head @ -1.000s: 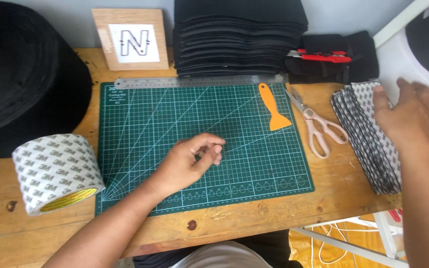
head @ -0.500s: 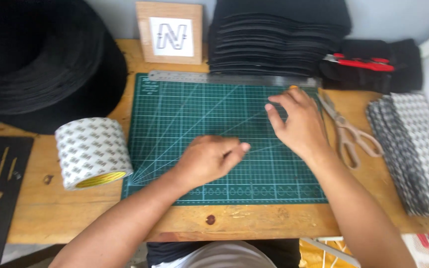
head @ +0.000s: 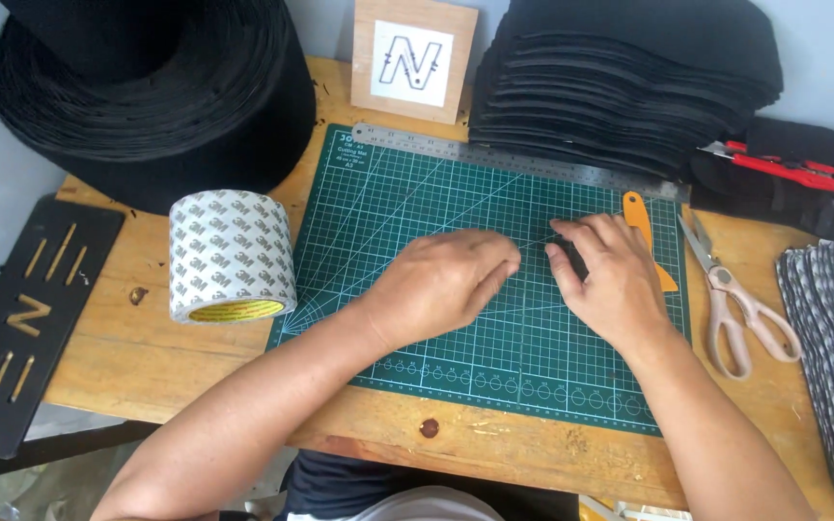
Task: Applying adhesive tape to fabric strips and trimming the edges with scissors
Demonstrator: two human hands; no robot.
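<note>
hands rest on green cutting mat [head: 417, 222]: left hand [head: 441, 285] loosely curled, right hand [head: 610, 280] grip unclear.

Your worktop's [head: 185, 367] back edge carries a square wooden sign [head: 415, 60] with a white panel and dark emblem. Off its left edge, a black rectangular stencil plate [head: 26, 323] with wood-coloured cutouts, possibly resting lower.

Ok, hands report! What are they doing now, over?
Left hand and right hand both down on green cutting mat, fingertips close together. Held item too small to tell. Orange scraper beside right hand.
</note>
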